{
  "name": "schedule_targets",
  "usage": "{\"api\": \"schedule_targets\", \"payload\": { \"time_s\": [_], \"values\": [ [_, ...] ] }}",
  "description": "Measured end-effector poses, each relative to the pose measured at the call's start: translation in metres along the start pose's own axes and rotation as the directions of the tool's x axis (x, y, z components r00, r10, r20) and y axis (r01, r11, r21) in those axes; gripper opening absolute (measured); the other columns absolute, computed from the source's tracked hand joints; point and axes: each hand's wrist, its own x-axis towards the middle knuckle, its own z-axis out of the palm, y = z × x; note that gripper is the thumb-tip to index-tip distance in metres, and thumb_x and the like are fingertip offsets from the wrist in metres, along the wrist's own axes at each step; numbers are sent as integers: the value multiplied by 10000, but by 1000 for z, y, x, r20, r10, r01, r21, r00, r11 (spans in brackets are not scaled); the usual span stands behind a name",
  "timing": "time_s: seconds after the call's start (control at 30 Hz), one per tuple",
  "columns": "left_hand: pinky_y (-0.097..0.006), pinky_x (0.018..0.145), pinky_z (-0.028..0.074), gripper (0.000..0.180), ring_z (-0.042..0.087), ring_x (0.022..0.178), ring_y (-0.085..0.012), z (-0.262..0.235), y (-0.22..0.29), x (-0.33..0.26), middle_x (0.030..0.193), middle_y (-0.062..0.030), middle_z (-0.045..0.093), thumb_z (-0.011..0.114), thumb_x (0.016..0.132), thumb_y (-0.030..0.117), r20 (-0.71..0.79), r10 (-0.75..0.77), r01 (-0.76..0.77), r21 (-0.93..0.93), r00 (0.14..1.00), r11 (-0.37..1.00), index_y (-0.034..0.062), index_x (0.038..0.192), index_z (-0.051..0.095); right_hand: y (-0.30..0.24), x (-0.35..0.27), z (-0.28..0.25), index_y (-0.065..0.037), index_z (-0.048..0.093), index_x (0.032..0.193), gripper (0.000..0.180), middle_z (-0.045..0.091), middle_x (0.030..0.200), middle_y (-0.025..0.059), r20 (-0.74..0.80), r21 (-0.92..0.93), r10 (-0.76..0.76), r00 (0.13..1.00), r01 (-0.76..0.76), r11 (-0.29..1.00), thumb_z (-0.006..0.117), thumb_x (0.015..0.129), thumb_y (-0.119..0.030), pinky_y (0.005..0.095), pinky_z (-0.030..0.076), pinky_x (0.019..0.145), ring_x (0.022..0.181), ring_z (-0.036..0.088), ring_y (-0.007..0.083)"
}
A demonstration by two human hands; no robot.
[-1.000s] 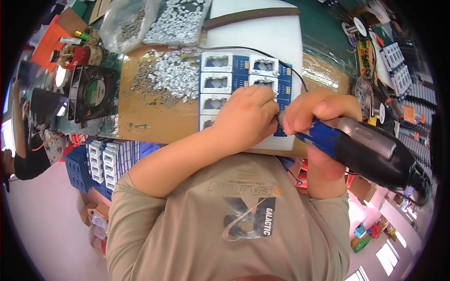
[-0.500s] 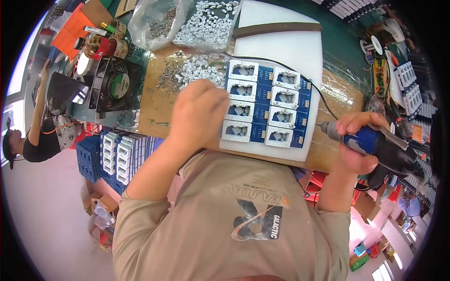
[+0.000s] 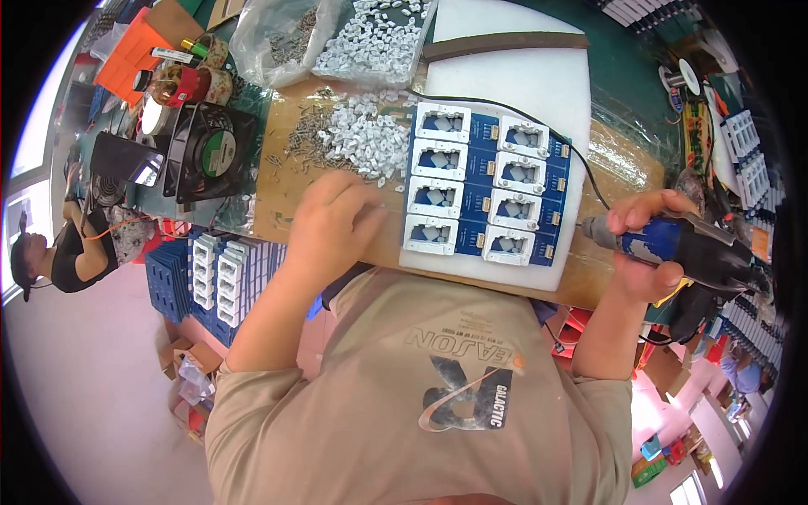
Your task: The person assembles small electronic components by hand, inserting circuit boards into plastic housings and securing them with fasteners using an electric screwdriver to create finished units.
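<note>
My right hand (image 3: 644,244) is closed around a blue and black electric screwdriver (image 3: 665,241), its tip pointing left toward the boards. My left hand (image 3: 332,219) hovers over the brown cardboard, its bent fingers slightly blurred and apart, with nothing visible in them. Just beyond it lie a heap of small white plastic pieces (image 3: 366,135) and a scatter of screws (image 3: 307,143). Between my hands, a blue circuit board panel (image 3: 480,164) with two columns of white rectangular frames (image 3: 442,122) rests on a white foam sheet (image 3: 505,80). Screws show in some right-column frames.
A clear bag of screws (image 3: 290,50) and a tray of white pieces (image 3: 370,42) stand at the back. A black fan (image 3: 215,156) is on the left. A black cable (image 3: 585,168) crosses the foam. Stacked boards (image 3: 202,278) stand lower left; a person (image 3: 71,248) is beyond.
My left hand has moved left and slightly down, away from the panel's left edge toward the cardboard. My right hand still holds the screwdriver in nearly the same place.
</note>
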Motion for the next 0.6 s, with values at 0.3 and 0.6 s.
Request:
{"api": "schedule_targets", "payload": {
  "time_s": [0.3, 0.6],
  "values": [
    [-389, 769, 518, 174, 631, 882, -306, 1, 7, 13, 978, -100, 640, 762, 792, 114, 54, 2, 3, -90, 999, 996, 66, 950, 708, 0, 1, 5, -5, 472, 1348, 937, 614, 939, 116, 24, 4, 30, 999, -30, 1000, 866, 716, -574, 379, 526, 728, 814, 624, 236],
    [-400, 797, 513, 139, 632, 887, -321, -1, 6, 18, 915, -111, 646, 720, 824, 88, 45, 69, -69, -15, 997, 998, 49, 957, 716, 0, 1, 5, -22, 484, 1344, 930, 613, 941, 113, -28, 18, 66, 997, -65, 998, 871, 706, -576, 374, 524, 720, 806, 621, 232]
  ]
}}
